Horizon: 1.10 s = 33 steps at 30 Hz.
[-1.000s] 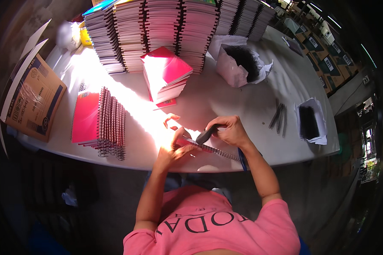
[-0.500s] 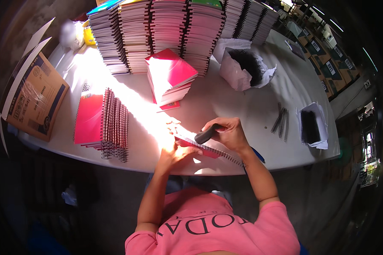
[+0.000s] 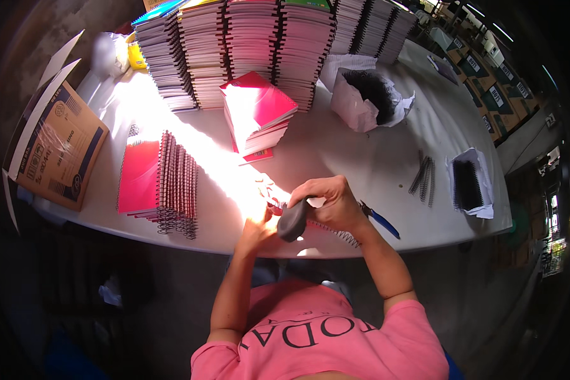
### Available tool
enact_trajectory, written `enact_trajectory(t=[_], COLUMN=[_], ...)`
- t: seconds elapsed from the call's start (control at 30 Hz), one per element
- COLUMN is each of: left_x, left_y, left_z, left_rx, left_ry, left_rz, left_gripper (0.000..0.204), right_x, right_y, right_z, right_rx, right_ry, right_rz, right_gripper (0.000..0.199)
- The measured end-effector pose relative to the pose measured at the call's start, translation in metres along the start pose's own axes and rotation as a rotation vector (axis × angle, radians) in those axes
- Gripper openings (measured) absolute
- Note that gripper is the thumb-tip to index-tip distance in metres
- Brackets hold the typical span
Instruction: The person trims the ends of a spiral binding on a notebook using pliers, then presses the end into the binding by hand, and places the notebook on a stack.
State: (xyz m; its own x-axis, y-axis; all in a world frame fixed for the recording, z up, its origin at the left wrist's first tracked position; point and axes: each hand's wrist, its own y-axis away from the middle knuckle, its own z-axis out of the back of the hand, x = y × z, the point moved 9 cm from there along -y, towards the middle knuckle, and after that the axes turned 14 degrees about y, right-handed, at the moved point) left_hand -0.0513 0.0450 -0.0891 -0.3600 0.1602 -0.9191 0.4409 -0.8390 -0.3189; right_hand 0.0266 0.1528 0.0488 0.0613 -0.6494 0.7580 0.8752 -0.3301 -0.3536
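Observation:
My left hand (image 3: pixel 261 215), in bright sunlight, is closed on a red notebook (image 3: pixel 275 209) near the table's front edge. A dark spiral coil (image 3: pixel 342 235) runs along the notebook's edge and sticks out past it on the right. My right hand (image 3: pixel 330 197) grips a dark grey, rounded tool (image 3: pixel 291 221) held over the coil and close to my left fingers. The tool hides most of the notebook, and its working end is not visible. Beside my right forearm lie blue-handled pliers (image 3: pixel 383 223).
Left stand a stack of red spiral notebooks (image 3: pixel 140 174) and an open cardboard box (image 3: pixel 69 149). Behind are red books (image 3: pixel 259 104) and tall notebook stacks (image 3: pixel 250 57). Loose coils (image 3: pixel 424 178) and paper-wrapped bundles of black coils (image 3: pixel 367 95), (image 3: pixel 467 183) lie right.
My right hand has moved slightly left along the coil, and the dark tool has tipped downward toward me, covering more of the notebook. The pliers show more fully beside my forearm.

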Motion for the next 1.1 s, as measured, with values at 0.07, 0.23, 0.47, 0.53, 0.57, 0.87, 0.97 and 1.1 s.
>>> enact_trajectory(t=[0.07,0.23,0.47,0.53,0.57,0.87,0.97,1.1], left_x=[0.017,-0.026,-0.044,-0.062,-0.072,-0.129,-0.138,-0.144], left_y=[0.006,-0.019,-0.020,-0.024,-0.024,-0.014,-0.010,-0.007], left_z=[0.001,0.000,0.023,0.023,0.022,0.016,0.019,0.018], left_rx=[-0.029,-0.074,-0.396,-0.457,-0.475,-0.502,-0.536,-0.545], left_ry=[0.206,0.208,0.686,0.714,0.715,0.140,0.093,0.005], left_rz=[0.088,0.003,0.149,0.131,0.095,-0.340,-0.402,-0.432], left_gripper=[0.029,0.036,0.043,0.058,0.061,0.083,0.084,0.085], right_x=[-0.003,-0.046,-0.064,-0.050,-0.043,0.070,0.077,0.077], right_y=[-0.002,0.011,0.149,0.176,0.180,0.095,0.083,0.080], right_z=[-0.006,0.035,0.078,0.055,0.048,0.027,0.025,0.019], right_rx=[0.043,-0.065,-0.061,-0.124,-0.156,-0.290,-0.322,-0.298], right_ry=[0.173,0.575,0.986,1.174,1.269,0.650,0.721,0.732], right_rz=[-0.047,-0.185,-0.680,-0.618,-0.587,-0.098,-0.080,-0.053], right_gripper=[0.016,0.036,0.062,0.059,0.058,0.034,0.034,0.033])
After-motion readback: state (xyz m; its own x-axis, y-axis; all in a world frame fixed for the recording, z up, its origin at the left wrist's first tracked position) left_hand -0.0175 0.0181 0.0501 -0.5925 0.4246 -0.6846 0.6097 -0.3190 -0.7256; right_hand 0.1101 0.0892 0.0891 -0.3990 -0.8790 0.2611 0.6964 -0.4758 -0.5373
